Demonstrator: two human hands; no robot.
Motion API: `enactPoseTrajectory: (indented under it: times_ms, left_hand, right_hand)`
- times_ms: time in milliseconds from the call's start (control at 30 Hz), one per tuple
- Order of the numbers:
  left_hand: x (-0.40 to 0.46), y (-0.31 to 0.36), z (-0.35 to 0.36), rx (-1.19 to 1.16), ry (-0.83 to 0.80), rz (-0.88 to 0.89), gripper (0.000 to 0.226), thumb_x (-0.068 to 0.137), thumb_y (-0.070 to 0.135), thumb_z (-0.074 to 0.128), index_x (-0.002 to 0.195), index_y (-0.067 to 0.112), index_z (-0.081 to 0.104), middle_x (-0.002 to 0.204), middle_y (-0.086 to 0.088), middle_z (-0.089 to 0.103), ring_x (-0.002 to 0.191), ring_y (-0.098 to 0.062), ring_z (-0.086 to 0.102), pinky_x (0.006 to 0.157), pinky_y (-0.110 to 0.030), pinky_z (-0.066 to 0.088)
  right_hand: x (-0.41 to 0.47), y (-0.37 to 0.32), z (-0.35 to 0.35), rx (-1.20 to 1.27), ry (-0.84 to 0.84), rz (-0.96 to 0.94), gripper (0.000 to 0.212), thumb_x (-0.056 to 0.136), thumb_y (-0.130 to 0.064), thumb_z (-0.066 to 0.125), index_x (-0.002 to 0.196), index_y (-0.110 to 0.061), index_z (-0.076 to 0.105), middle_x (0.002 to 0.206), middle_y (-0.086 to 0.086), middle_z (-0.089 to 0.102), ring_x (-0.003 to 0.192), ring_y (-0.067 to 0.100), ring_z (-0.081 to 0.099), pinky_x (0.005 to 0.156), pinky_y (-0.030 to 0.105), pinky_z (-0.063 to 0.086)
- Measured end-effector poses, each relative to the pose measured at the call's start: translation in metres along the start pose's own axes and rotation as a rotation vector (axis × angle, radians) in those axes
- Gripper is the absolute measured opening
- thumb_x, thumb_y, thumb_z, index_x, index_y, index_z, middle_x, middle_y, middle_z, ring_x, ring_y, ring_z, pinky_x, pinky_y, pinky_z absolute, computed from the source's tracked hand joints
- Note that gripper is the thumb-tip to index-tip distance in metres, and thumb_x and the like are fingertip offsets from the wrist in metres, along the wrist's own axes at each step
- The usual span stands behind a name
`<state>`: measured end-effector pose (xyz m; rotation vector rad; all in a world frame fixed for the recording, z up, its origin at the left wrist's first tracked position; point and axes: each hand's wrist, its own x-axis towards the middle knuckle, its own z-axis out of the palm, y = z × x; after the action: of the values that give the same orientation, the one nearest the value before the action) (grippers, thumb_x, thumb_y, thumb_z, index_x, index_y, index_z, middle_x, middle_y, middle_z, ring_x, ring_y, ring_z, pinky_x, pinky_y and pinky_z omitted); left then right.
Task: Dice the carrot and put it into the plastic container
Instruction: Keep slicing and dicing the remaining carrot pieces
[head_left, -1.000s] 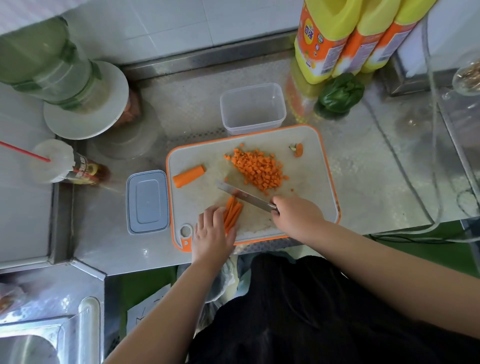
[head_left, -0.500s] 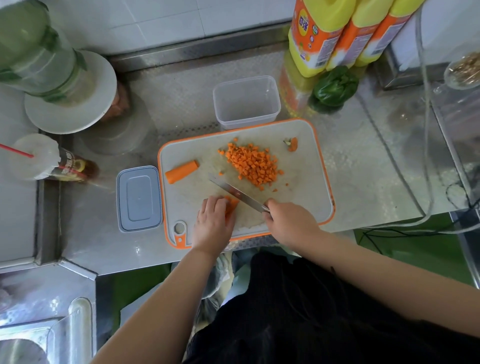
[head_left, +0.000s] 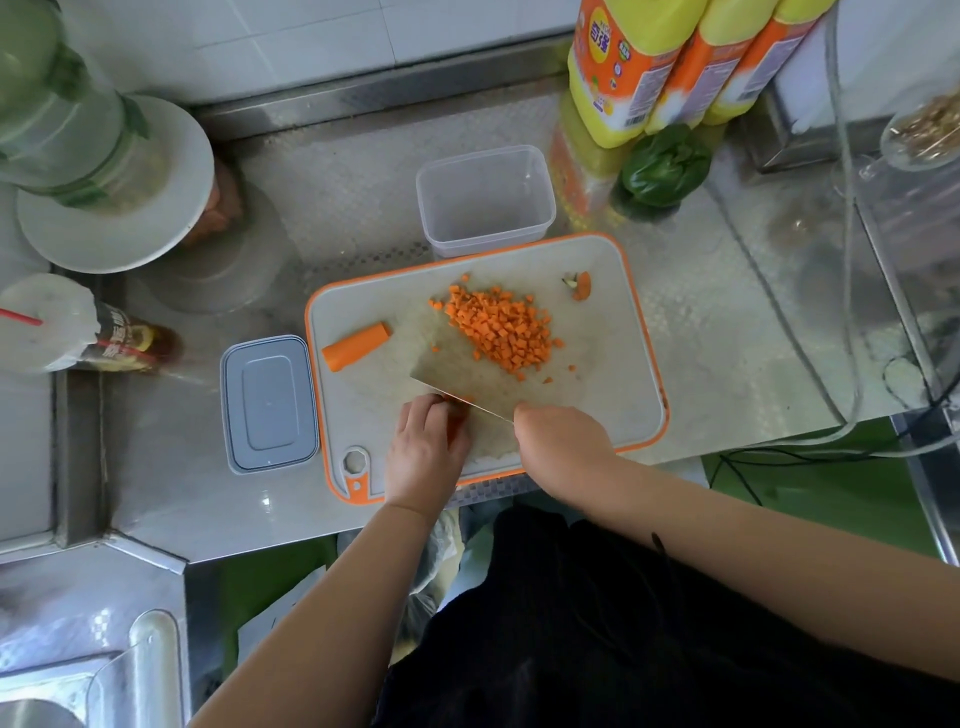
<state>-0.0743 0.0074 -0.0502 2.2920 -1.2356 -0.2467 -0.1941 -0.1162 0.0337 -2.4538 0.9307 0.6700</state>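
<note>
1. Head view: on the steel bench (head_left: 727, 322) lies an orange-rimmed cutting board (head_left: 613, 374), and the whole task sits on it.
2. The uncut carrot piece (head_left: 356, 345) lies at the board's left side, its long axis slanting from lower left to upper right, the cut end pointing toward the diced heap.
3. The diced carrot (head_left: 501, 330) is piled at the board's middle, stray cubes scattered round it.
4. The left hand (head_left: 426, 452) has its fingers curled down over carrot strips (head_left: 457, 415), which are mostly hidden; their direction cannot be told.
5. The right hand (head_left: 563, 444) wraps its grip round the handle of the knife (head_left: 462, 384); the blade runs from that hand up and left, just beside the left fingertips.
6. The plastic container (head_left: 485, 200) stands open, touching the board's far edge, with no carrot in it; its lid (head_left: 269, 402) lies flat just left of the board.
7. Three yellow-and-orange bottles (head_left: 623, 78) stand behind, with Chinese characters on the labels, too small to read with certainty. A green pepper (head_left: 665, 166) sits at their foot.
</note>
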Motion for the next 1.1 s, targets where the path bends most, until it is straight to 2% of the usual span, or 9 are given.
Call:
enactPoseTrajectory:
  times_ms: [100, 167, 300, 433, 567, 733, 867, 1000, 1100]
  left_hand:
    - [-0.001, 0.0, 0.0, -0.006, 0.004, 0.002, 0.026, 0.085, 0.027, 0.052, 0.091, 0.006, 0.065, 0.102, -0.005, 0.06, 0.093, -0.023, 0.052, 0.067, -0.036, 0.052]
    - [-0.002, 0.0, 0.0, 0.0, 0.016, 0.016, 0.022, 0.087, 0.024, 0.053, 0.092, 0.007, 0.065, 0.101, -0.006, 0.059, 0.092, -0.025, 0.053, 0.07, -0.037, 0.051]
    - [-0.006, 0.001, -0.001, 0.022, 0.051, 0.062, 0.009, 0.088, 0.017, 0.064, 0.09, 0.009, 0.067, 0.099, -0.008, 0.058, 0.092, -0.029, 0.053, 0.072, -0.035, 0.05]
    - [-0.007, 0.001, -0.003, 0.052, 0.024, 0.085, 0.007, 0.084, 0.013, 0.064, 0.084, 0.007, 0.064, 0.094, -0.008, 0.059, 0.089, -0.03, 0.05, 0.072, -0.04, 0.05]
    - [-0.005, 0.0, -0.006, 0.041, 0.018, 0.087, 0.015, 0.087, 0.019, 0.059, 0.078, 0.007, 0.063, 0.089, -0.006, 0.058, 0.084, -0.026, 0.05, 0.067, -0.034, 0.047]
    - [-0.002, -0.006, -0.004, 0.005, 0.011, 0.097, 0.016, 0.085, 0.021, 0.059, 0.081, 0.007, 0.067, 0.093, -0.004, 0.061, 0.086, -0.023, 0.052, 0.068, -0.033, 0.047]
    - [-0.003, -0.007, -0.003, -0.017, 0.0, 0.063, 0.019, 0.085, 0.024, 0.059, 0.083, 0.008, 0.069, 0.094, -0.004, 0.064, 0.089, -0.023, 0.054, 0.066, -0.037, 0.051]
    - [-0.002, -0.007, -0.005, -0.011, 0.008, 0.126, 0.015, 0.086, 0.021, 0.06, 0.083, 0.008, 0.068, 0.092, -0.004, 0.062, 0.087, -0.024, 0.053, 0.069, -0.034, 0.048]
    - [-0.005, -0.007, -0.008, 0.047, 0.003, 0.168, 0.016, 0.089, 0.021, 0.058, 0.085, 0.009, 0.067, 0.093, -0.005, 0.061, 0.087, -0.026, 0.053, 0.067, -0.032, 0.048]
  right_hand:
    - [0.009, -0.002, 0.003, 0.058, -0.023, 0.018, 0.019, 0.085, 0.006, 0.048, 0.1, -0.005, 0.053, 0.063, 0.001, 0.04, 0.064, 0.027, 0.049, 0.054, 0.033, 0.037]
    - [0.016, -0.001, -0.001, 0.124, -0.049, 0.024, 0.009, 0.094, -0.009, 0.047, 0.098, -0.006, 0.054, 0.066, 0.001, 0.044, 0.066, 0.027, 0.052, 0.056, 0.033, 0.041]
    - [0.017, 0.004, -0.01, 0.211, -0.046, 0.036, 0.023, 0.101, -0.034, 0.042, 0.089, -0.014, 0.049, 0.068, -0.001, 0.044, 0.068, 0.025, 0.051, 0.059, 0.032, 0.042]
    - [-0.001, 0.0, -0.005, 0.133, 0.032, -0.022, 0.018, 0.099, -0.021, 0.043, 0.1, -0.008, 0.055, 0.067, -0.001, 0.043, 0.066, 0.026, 0.048, 0.054, 0.031, 0.034]
    - [-0.009, -0.003, -0.002, 0.068, 0.029, -0.048, 0.013, 0.095, -0.01, 0.044, 0.102, -0.008, 0.055, 0.065, -0.002, 0.035, 0.066, 0.025, 0.043, 0.045, 0.028, 0.02]
    - [-0.01, -0.007, -0.009, 0.035, -0.022, 0.015, 0.018, 0.092, -0.002, 0.045, 0.105, -0.008, 0.055, 0.072, 0.001, 0.047, 0.072, 0.028, 0.05, 0.06, 0.033, 0.034]
    - [-0.002, -0.014, -0.008, 0.049, -0.08, 0.061, 0.024, 0.087, 0.008, 0.046, 0.104, -0.006, 0.056, 0.065, 0.0, 0.036, 0.07, 0.027, 0.047, 0.061, 0.033, 0.036]
    - [0.009, -0.011, -0.003, 0.159, -0.089, 0.076, 0.011, 0.095, -0.011, 0.047, 0.098, -0.008, 0.057, 0.071, 0.002, 0.048, 0.073, 0.028, 0.056, 0.059, 0.033, 0.04]
    - [0.011, -0.005, -0.006, 0.229, -0.083, 0.069, 0.022, 0.099, -0.03, 0.044, 0.093, -0.011, 0.054, 0.076, 0.003, 0.051, 0.075, 0.027, 0.055, 0.063, 0.034, 0.042]
